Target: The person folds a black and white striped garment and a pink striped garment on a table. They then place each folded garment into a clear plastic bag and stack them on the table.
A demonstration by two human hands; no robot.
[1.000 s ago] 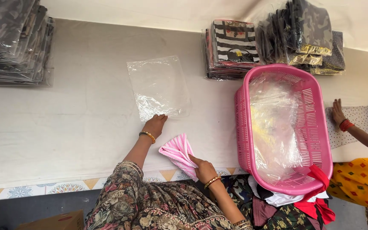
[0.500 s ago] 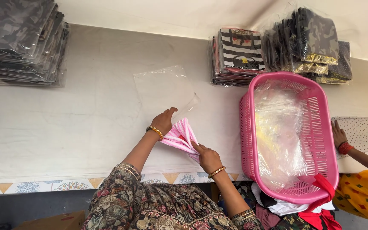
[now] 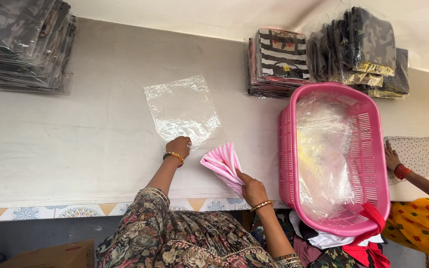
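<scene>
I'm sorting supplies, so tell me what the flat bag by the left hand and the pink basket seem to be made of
The flat bag looks like thin clear plastic film: glossy, crinkled, table showing through. The pink basket looks like rigid moulded plastic, smooth, with slotted walls.

My left hand (image 3: 178, 147) covers the near edge of the clear bag (image 3: 182, 109), so I cannot see whether my fingers pinch it. The stack of packed clothes (image 3: 23, 44) runs off the left edge. Crumpled plastic hides the pink basket's (image 3: 371, 124) contents. Another person's hand (image 3: 391, 156) shows, the body cut off.
</scene>
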